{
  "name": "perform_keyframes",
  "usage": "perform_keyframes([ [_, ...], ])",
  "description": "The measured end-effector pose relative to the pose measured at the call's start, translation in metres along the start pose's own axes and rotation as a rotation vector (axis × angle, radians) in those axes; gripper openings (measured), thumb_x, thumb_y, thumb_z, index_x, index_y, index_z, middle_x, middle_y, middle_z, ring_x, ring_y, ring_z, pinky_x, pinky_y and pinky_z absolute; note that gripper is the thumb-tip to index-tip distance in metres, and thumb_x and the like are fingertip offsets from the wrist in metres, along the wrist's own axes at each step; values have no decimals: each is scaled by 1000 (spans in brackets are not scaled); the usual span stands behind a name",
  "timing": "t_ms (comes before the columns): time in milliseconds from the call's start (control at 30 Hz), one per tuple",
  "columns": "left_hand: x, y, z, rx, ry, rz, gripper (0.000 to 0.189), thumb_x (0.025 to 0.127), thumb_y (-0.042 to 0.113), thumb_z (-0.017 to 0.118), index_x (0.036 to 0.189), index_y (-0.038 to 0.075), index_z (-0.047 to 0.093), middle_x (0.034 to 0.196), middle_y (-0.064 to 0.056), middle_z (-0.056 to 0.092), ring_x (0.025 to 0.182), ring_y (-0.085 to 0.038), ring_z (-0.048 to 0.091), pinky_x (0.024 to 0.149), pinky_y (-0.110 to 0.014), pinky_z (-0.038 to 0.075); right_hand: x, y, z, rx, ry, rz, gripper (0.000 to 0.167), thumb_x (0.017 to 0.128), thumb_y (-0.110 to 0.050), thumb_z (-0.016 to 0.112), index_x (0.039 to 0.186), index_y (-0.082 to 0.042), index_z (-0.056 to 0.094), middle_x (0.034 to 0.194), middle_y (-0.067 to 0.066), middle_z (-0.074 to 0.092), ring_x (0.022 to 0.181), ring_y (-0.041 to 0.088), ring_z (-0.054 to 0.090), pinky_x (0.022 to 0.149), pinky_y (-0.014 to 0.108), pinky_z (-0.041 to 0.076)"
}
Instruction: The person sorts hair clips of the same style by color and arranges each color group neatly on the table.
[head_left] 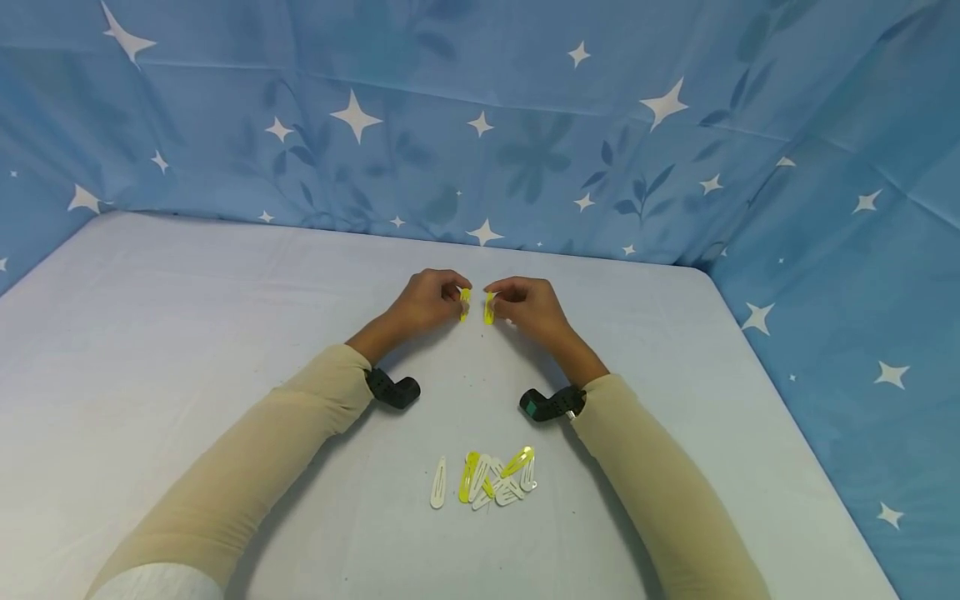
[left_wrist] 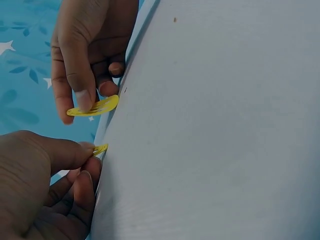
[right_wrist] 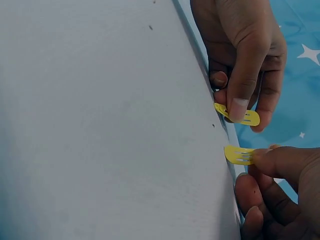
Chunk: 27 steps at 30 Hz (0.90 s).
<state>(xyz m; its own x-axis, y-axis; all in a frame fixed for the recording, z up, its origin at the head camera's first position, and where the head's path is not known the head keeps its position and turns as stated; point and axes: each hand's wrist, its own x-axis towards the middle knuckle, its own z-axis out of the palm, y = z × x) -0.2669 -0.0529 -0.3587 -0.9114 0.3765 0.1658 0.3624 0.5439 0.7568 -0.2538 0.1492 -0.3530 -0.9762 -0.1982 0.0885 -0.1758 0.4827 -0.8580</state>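
Note:
My left hand (head_left: pixel 429 302) pinches a yellow snap hair clip (head_left: pixel 465 303) between thumb and fingers, above the far middle of the table. Close by on its right, my right hand (head_left: pixel 531 307) pinches a second yellow snap hair clip (head_left: pixel 489 308). A small gap separates the two clips. In the left wrist view, the right hand's clip (left_wrist: pixel 102 106) shows most of its length, while fingers cover much of the left one (left_wrist: pixel 101 149). The right wrist view shows the slotted wide end of the right hand's clip (right_wrist: pixel 239 155) and the left hand's clip (right_wrist: pixel 250 117) under the thumb.
Nearer the front of the white table (head_left: pixel 225 317) lies a loose pile of white clips (head_left: pixel 510 492) and yellow clips (head_left: pixel 519 460). One white clip (head_left: pixel 438 483) lies apart, left of the pile. A blue star-patterned curtain (head_left: pixel 450 125) hangs behind the table and along its right side.

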Motion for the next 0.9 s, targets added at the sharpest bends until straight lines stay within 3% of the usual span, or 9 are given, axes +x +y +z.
perform_keyframes([
  [133,1,0,0,10,-3,-18,29,86,2,66,115,0,68,88,-9,64,83,-22,58,77,-35,46,3,-1,3,-21,-5,23,23,87,-1,67,109,-2,73,87,11,66,71,20,58,60,28,46],
  [467,0,1,-4,25,-16,-26,29,87,4,69,116,-1,68,90,-10,65,85,-23,59,78,-35,47,12,-7,8,-235,-28,24,21,89,-5,66,109,-6,73,89,10,67,78,22,58,66,30,45],
  [900,2,2,-2,26,-15,-23,31,88,5,69,118,-2,67,94,-11,67,88,-23,62,83,-35,47,14,-15,9,-285,-56,121,21,88,-11,67,108,-8,73,93,8,66,82,21,56,67,31,44],
])
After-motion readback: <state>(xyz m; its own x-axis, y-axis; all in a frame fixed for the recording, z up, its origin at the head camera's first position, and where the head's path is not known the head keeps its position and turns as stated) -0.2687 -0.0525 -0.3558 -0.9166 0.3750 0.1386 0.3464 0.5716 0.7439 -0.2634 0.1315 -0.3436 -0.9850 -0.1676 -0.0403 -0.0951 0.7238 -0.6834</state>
